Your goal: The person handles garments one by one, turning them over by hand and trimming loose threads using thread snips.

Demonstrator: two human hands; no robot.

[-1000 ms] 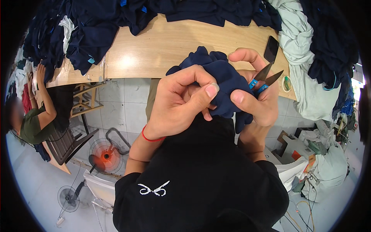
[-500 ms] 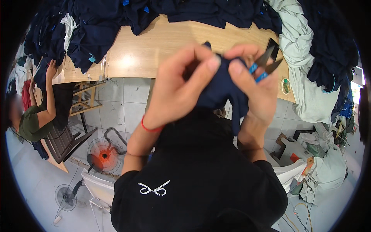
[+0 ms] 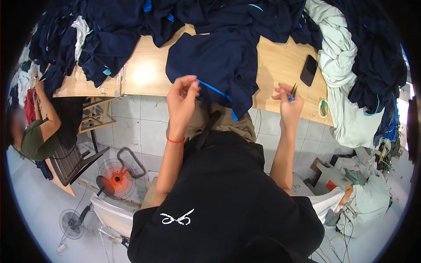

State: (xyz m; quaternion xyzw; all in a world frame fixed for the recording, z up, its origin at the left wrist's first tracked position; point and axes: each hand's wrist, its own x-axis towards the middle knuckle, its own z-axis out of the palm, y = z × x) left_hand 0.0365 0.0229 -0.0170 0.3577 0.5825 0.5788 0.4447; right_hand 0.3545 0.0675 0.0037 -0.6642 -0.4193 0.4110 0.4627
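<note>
A navy garment (image 3: 206,59) lies spread on the table in front of me, its near edge hanging over the front. My left hand (image 3: 182,98) is closed, pinching the near-left part of it, where a bright blue strip (image 3: 215,90) runs along the edge. Out to the right, apart from the cloth, my right hand (image 3: 291,107) holds a pair of blue-handled thread snips (image 3: 292,93), dark blades pointing up and away from me. A few of its fingertips stretch toward the left, with nothing seen between them.
Navy garments (image 3: 210,15) are heaped along the table's far side. A dark phone (image 3: 309,70) and a small oval dish (image 3: 323,108) rest at the right, beside pale cloth (image 3: 333,39). At far left a person (image 3: 41,127) handles cloth near a chair (image 3: 76,160) and a fan (image 3: 115,179).
The navy cloth, bunched up between both hands earlier, now lies on the table. My hands have moved apart and lower; the right one, with the snips, has let go of the cloth.
</note>
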